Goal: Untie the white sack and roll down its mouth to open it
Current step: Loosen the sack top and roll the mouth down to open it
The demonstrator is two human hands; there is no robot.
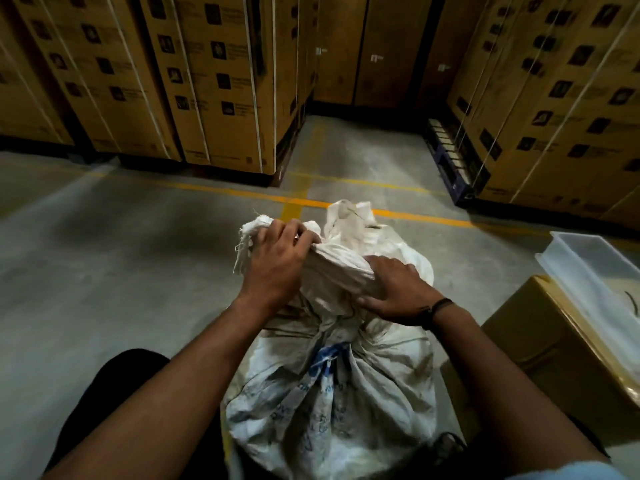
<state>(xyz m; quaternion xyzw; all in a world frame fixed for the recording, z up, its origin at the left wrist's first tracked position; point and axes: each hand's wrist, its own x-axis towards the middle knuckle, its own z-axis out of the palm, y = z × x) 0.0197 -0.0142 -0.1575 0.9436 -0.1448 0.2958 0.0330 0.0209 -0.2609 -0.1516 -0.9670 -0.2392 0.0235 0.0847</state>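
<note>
The white sack stands on the concrete floor just beside a cardboard box — left hand gripping its bunched top cloth, right hand clutching the gathered neck — still cinched below.

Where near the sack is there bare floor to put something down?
Left of the white sack, the concrete floor is bare up to the yellow line. Beyond that line, a bare strip runs between the carton stacks. The right side is crowded: a cardboard box and a clear tub stand close to the sack.
</note>
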